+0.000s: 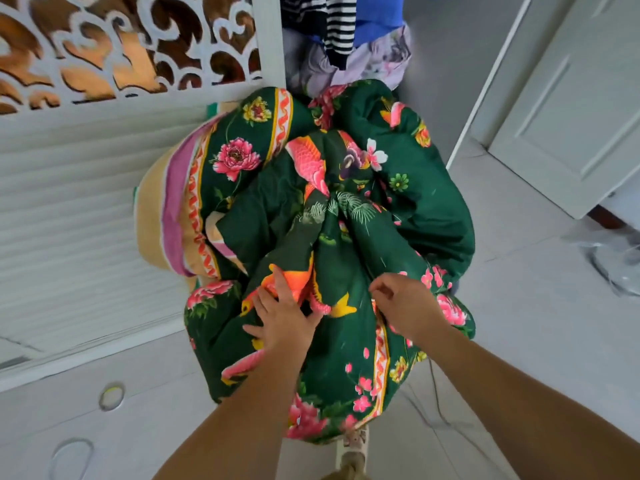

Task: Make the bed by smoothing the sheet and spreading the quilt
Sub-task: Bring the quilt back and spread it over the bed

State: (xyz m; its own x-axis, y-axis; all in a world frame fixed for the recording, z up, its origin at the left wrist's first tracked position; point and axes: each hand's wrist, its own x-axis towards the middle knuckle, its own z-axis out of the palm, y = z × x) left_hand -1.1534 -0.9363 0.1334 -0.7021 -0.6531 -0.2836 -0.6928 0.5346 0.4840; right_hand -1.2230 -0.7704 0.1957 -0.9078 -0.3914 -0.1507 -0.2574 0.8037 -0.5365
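Note:
A bulky dark green quilt (408, 209) printed with pink flowers and orange fish sits bunched in a heap in the middle of the head view. Its pink and tan striped underside (173, 209) shows at the left edge. My left hand (284, 317) lies flat on the quilt's near part, fingers spread over an orange fish. My right hand (405, 306) pinches a fold of the quilt just to the right of it. What the heap rests on is hidden.
A white cabinet with a carved brown-backed panel (104, 53) and ribbed front (76, 209) stands at the left. Striped, blue and lilac clothes (349, 39) pile up behind the quilt. A white door (568, 109) stands at the right. A fan base (620, 261) and a power strip (353, 448) lie on the tiled floor.

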